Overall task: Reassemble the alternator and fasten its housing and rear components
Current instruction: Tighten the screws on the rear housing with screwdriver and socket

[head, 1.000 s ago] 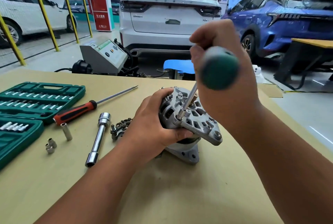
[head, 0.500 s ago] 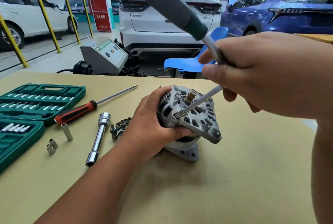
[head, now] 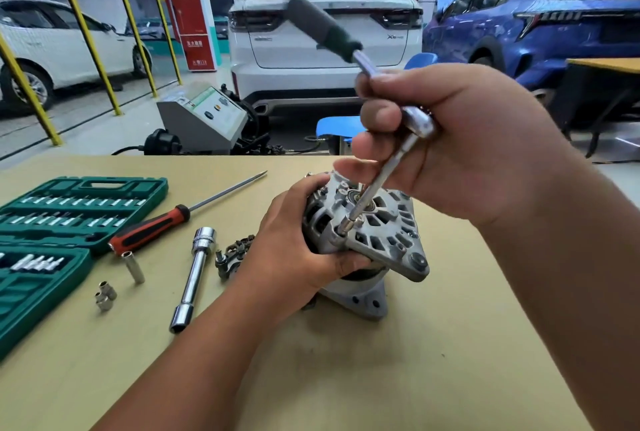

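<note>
Ratchet (head: 420, 122) on alternator (head: 377, 236) at a workshop surface (head: 415, 361).
The left hand (head: 298, 250) gripped the alternator's side, tilting it on the surface. The right hand (head: 467, 143), just above, curled round the ratchet's head, its socket seated on the housing beside the left thumb. A screwdriver (head: 152, 229) lay left of the left hand.

From my station I see the tan table (head: 381, 378) carrying an open green socket case (head: 156, 189) at its left, then a red-handled screwdriver (head: 152, 231), one long socket (head: 135, 267), two small sockets (head: 105, 295), a chrome tube wrench (head: 194, 278), a dark metal part (head: 232, 257), and the alternator (head: 367, 295) resting near the middle.
</note>
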Tool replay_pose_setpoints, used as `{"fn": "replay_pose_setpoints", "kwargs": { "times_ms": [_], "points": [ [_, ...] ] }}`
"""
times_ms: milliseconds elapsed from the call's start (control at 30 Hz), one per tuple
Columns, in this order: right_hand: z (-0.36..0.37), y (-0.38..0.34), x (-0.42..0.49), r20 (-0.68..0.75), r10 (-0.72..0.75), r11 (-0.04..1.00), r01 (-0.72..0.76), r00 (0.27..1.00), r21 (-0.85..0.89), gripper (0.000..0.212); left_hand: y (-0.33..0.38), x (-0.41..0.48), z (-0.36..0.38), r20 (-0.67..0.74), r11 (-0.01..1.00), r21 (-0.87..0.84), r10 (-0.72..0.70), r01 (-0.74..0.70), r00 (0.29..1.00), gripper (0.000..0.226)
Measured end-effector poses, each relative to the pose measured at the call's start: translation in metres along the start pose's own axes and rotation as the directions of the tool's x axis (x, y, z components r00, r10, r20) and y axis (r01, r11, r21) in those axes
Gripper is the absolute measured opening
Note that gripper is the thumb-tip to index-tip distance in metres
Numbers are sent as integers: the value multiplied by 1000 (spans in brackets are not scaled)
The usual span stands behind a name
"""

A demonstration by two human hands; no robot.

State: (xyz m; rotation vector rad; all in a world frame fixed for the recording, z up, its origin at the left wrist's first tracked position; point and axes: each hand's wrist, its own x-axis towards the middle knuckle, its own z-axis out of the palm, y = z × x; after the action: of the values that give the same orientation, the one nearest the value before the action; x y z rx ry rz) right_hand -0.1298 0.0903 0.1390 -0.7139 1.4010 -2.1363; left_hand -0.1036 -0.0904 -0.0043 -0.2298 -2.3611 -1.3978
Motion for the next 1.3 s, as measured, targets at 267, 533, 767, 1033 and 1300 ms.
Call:
{"fn": "replay_pose_setpoints", "kwargs": {
  "times_ms": [267,533,767,1033,1300],
  "points": [
    [12,23,9,-341,-34,886,186,940,425,23,0,-1,-2,6,1000,25,-5,5,1000,106],
    [-25,48,25,9,-327,892,305,945,332,34,1,-1,-2,3,1000,22,-1,1,1000,103],
    [-35,54,28,-6,-751,601,679,660,-421,16,-1,0,-3,24,1000,27,2,-3,1000,106],
    [-22,41,10,291,-852,19,582,435,-813,20,0,0,-2,14,1000,13,4,-4,1000,104],
    [18,-6,-30,199,-338,-344,76,920,-936,17,0,0,0,-3,1000,17,-2,2,1000,102]
  ]
}}
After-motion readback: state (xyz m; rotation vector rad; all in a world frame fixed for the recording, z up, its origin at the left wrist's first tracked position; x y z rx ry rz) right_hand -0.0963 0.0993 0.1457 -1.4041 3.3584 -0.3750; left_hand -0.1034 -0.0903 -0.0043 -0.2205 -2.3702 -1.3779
